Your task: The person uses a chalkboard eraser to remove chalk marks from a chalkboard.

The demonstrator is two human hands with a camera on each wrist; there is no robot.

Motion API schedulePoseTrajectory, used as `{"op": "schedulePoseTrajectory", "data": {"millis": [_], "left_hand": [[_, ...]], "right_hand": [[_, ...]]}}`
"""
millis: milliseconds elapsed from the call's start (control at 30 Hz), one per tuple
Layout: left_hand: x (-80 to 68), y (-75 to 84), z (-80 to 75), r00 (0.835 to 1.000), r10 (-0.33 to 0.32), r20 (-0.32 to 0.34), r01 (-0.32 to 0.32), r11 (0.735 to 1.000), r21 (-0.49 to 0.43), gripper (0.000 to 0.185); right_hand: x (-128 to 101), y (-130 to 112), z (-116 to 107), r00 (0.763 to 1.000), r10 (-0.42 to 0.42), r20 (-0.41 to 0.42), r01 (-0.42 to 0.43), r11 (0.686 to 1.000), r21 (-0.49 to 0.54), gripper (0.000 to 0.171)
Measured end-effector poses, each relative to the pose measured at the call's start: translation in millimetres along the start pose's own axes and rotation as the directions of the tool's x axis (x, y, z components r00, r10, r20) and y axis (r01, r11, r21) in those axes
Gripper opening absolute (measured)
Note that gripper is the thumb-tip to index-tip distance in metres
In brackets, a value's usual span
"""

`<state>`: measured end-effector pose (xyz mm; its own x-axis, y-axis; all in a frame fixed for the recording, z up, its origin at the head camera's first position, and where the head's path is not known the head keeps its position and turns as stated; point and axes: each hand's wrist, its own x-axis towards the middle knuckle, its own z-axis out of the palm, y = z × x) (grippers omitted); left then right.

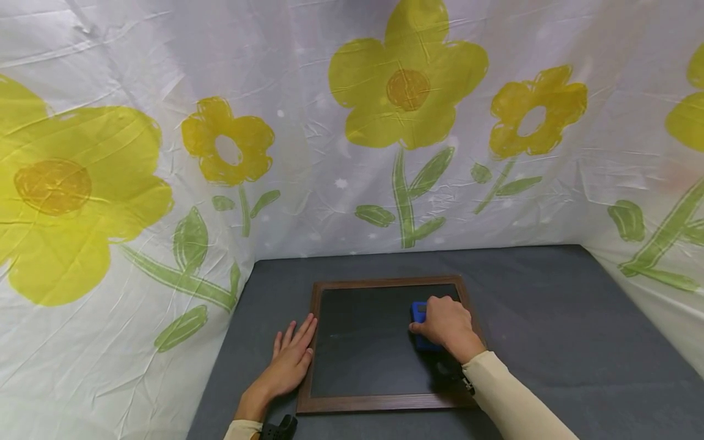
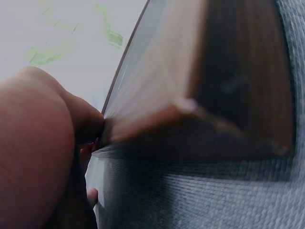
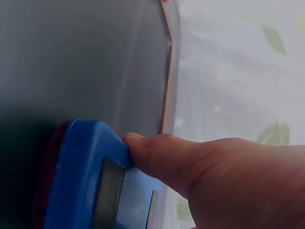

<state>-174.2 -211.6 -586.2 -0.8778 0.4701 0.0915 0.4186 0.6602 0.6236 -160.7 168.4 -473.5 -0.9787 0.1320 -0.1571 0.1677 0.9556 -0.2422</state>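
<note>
The right hand (image 1: 448,327) is sitting in the lower middle of the head view, fingers curled down over a blue eraser (image 1: 419,318) and gripping it against the dark face of the chalkboard (image 1: 363,354). The eraser is lying on the right part of the board, near its upper right corner, with only its left edge peeking out from under the knuckles.

The left hand (image 1: 288,360) is lying flat, fingers straight and close together, palm down on the grey table (image 1: 550,318) at the left side of the board. Its fingertips are resting against the wooden frame (image 1: 315,342), holding nothing.

The right wrist view is showing what the head view hides: the thumb (image 3: 157,155) is pressing on the eraser's (image 3: 95,181) blue plastic back, and a dark red pad along the eraser's lower left edge is lying on the board surface (image 3: 81,57). The other fingers are out of sight there.

The left wrist view is blurred and very close. It is showing the heel of the left hand (image 2: 33,152) at the lower left of the frame beside the brown frame corner (image 2: 190,107), with the woven grey table cover (image 2: 200,200) below. The fingers cannot be made out there.

A white sheet with yellow flowers (image 1: 407,91) is hanging behind and beside the table.
</note>
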Motion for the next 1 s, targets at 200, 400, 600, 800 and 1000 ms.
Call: {"op": "schedulePoseTrajectory", "data": {"millis": [200, 400, 600, 800, 1000], "left_hand": [[-0.8, -0.3, -0.2, 1.0, -0.015, 0.006, 0.015, 1.0, 0.0, 0.063], [-1.7, 1.5, -1.4, 1.0, -0.026, 0.003, 0.026, 1.0, 0.003, 0.064], [-1.7, 2.7, -1.8, 1.0, -0.031, -0.001, 0.031, 0.999, 0.01, 0.065], [-1.7, 2.4, -2.0, 1.0, -0.028, 0.003, 0.028, 1.0, 0.005, 0.064], [-0.9, 0.2, -0.4, 1.0, -0.001, -0.001, 0.001, 1.0, -0.007, 0.062]], "right_hand": [[1.7, -17.4, 6.2, 1.0, -0.027, -0.012, 0.027, 1.0, -0.008, 0.069], [3.0, -35.9, 11.4, 0.999, -0.047, -0.002, 0.047, 0.999, -0.011, 0.07], [5.7, -55.6, 19.3, 0.997, -0.076, -0.005, 0.076, 0.997, -0.015, 0.07], [5.6, -73.4, 24.8, 0.995, -0.104, 0.001, 0.104, 0.994, -0.019, 0.068], [5.6, -90.3, 28.1, 0.993, -0.119, 0.018, 0.12, 0.993, -0.024, 0.068]]}}
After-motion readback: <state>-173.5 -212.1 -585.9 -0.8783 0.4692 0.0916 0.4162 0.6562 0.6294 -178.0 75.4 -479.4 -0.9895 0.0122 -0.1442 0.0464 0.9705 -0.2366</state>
